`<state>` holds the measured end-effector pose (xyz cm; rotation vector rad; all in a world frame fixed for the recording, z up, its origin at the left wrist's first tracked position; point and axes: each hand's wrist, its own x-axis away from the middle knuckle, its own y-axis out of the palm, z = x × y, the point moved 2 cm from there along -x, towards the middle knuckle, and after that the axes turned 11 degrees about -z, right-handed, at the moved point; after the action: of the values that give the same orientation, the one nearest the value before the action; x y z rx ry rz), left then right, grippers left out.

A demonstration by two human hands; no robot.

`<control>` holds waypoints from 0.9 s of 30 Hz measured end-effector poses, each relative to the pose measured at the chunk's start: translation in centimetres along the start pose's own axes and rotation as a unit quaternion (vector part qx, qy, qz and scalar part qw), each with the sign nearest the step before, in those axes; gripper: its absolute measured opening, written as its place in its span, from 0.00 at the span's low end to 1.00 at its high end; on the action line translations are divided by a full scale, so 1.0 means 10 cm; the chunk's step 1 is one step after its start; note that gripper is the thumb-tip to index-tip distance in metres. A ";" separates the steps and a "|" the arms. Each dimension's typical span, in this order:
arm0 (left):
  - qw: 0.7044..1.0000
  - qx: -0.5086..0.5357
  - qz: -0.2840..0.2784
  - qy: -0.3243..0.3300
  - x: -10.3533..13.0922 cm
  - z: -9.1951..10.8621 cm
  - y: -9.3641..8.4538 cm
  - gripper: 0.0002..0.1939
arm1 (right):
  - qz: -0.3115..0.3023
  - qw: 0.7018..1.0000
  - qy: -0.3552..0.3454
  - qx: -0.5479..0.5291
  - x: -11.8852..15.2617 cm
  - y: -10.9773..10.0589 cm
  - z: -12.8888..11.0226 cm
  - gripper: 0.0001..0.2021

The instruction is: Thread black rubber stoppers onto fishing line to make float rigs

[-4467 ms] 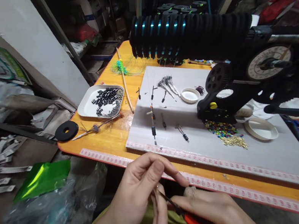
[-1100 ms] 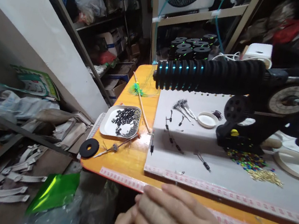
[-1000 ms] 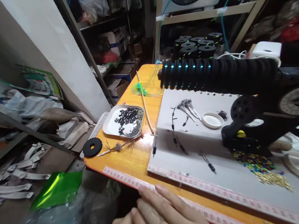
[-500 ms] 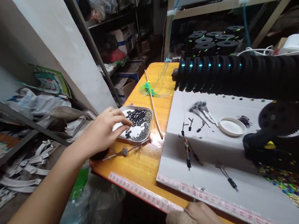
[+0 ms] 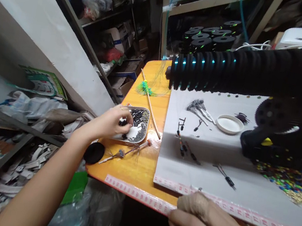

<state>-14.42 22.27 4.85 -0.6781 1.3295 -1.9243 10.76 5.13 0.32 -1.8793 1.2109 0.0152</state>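
Observation:
My left hand [image 5: 114, 123] is over the white tray [image 5: 146, 129], its fingers curled down and the thumb close to the index finger. Small black tube-like pieces [image 5: 140, 116] and grey pieces [image 5: 141, 131] lie in that tray. Whatever is between these fingertips is too small to make out. At the table's front edge my right hand [image 5: 204, 223] is closed, thumb and fingers pressed together. One of its fingers has a tan wrap [image 5: 192, 203]. Any item in the right fingers is hidden. Beside the tray lies a thin stick with grey and orange strands [image 5: 120, 154].
A white board [image 5: 206, 165] carries small black connectors [image 5: 230, 181], a round white dish [image 5: 229, 124] and colourful beads [image 5: 282, 177]. Over its back hangs a row of black spools [image 5: 205, 72]. A wooden stick [image 5: 151, 109] and a black disc [image 5: 94, 153] lie on the table.
My left hand has lowered into the tray and its fingers have curled more. The right hand's thumb and fingers have come together at the table edge. The view has shifted slightly.

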 end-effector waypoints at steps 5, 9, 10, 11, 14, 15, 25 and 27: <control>0.967 0.096 0.232 -0.046 0.43 0.48 0.05 0.05 | 0.024 0.995 0.052 -0.078 -0.10 -0.11 -0.05 0.09; 0.875 0.421 0.238 -0.030 0.70 1.15 0.59 0.06 | 0.042 0.991 0.069 -0.107 -0.11 -0.13 -0.10 0.09; 0.833 0.502 0.230 -0.038 0.73 1.29 0.75 0.04 | 0.045 0.990 0.070 -0.111 -0.11 -0.14 -0.11 0.09; 0.775 0.591 0.216 -0.050 0.73 1.40 0.91 0.02 | 0.044 0.990 0.072 -0.117 -0.11 -0.14 -0.13 0.09; 0.579 0.792 0.182 -0.068 0.71 1.60 1.26 0.07 | 0.020 0.983 0.090 -0.156 -0.11 -0.16 -0.17 0.10; 0.531 0.826 0.176 -0.071 0.70 1.63 1.33 0.09 | 0.012 0.981 0.093 -0.172 -0.12 -0.17 -0.19 0.09; 0.416 0.897 0.136 -0.066 0.75 1.73 1.47 0.12 | -0.024 0.973 0.096 -0.210 -0.11 -0.16 -0.24 0.09; 0.415 0.898 0.130 -0.063 0.75 1.73 1.48 0.13 | -0.029 0.973 0.099 -0.208 -0.10 -0.15 -0.22 0.09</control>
<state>-2.66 2.89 -2.91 0.5353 -1.0629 -1.7032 10.43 4.55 3.12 -2.3263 1.3654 0.0548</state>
